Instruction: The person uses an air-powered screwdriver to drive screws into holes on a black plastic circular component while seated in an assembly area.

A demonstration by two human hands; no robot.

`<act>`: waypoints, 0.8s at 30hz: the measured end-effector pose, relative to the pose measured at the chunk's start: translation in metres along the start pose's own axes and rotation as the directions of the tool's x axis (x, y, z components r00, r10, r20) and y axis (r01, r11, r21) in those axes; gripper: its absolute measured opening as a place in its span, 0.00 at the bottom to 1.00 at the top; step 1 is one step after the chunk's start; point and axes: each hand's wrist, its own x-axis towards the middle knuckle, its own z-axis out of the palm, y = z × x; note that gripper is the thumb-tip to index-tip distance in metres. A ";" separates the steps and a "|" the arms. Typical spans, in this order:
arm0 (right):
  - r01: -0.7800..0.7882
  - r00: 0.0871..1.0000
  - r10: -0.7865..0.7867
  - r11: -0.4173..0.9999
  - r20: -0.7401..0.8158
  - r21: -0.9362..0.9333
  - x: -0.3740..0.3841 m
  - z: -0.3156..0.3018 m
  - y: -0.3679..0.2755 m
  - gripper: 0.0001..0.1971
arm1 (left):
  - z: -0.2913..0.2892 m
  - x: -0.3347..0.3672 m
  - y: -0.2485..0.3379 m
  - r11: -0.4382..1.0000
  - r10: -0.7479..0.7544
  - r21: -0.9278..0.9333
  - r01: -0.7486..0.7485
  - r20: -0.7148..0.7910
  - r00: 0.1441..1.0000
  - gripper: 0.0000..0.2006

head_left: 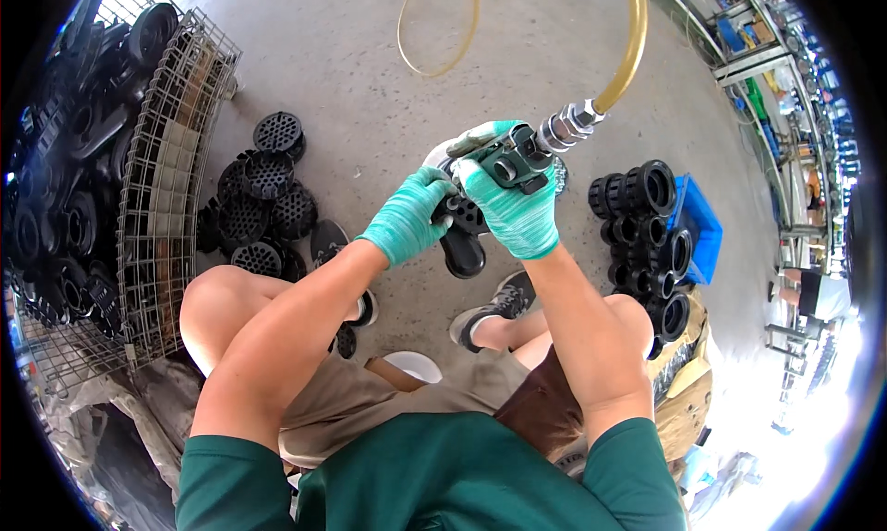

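Both my hands wear green and white knitted gloves and are close together in front of my knees. My right hand (516, 219) is wrapped round a dark green air-powered hand tool (517, 162), with a metal hose coupling (568, 127) at its far right end. My left hand (409, 217) has its fingers bent against a black plastic fitting (463, 255), whose rounded end hangs below the gloves. Part of a perforated black piece shows between the hands. The gloves hide where tool and fitting meet.
A yellow air hose (636, 46) runs up from the coupling. Round black grates (269, 174) are piled on the floor at left, by a wire cage (166, 189) of black parts. Black ring-shaped fittings (654, 187) are stacked at right beside a blue bin (699, 231). Shelving stands far right.
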 end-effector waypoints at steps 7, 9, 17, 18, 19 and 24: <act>-0.032 0.999 0.032 0.999 0.032 -0.003 -0.001 0.011 0.007 0.10 | 0.007 0.016 0.003 0.286 -0.474 -0.842 0.457 0.290 0.831 0.15; 0.148 0.989 -0.143 0.978 0.041 -0.150 0.001 0.008 0.017 0.10 | -0.010 0.025 0.000 0.517 -0.498 -0.778 0.357 0.066 0.865 0.14; 0.060 0.993 -0.032 0.967 0.114 -0.249 -0.002 0.005 0.006 0.16 | -0.120 0.052 0.071 0.639 -0.298 -0.769 -0.023 -0.275 0.914 0.20; 0.064 0.992 -0.033 0.963 0.122 -0.263 -0.001 0.005 0.005 0.17 | -0.125 0.051 0.080 0.638 -0.302 -0.770 -0.021 -0.275 0.913 0.20; 0.063 0.992 -0.031 0.963 0.124 -0.263 -0.002 0.007 0.004 0.17 | -0.128 0.050 0.089 0.632 -0.185 -0.765 -0.121 -0.300 0.936 0.22; 0.063 0.993 -0.047 0.985 0.104 -0.158 -0.001 0.010 0.016 0.16 | -0.132 0.038 0.127 0.784 0.111 -0.563 -0.261 -0.287 0.952 0.37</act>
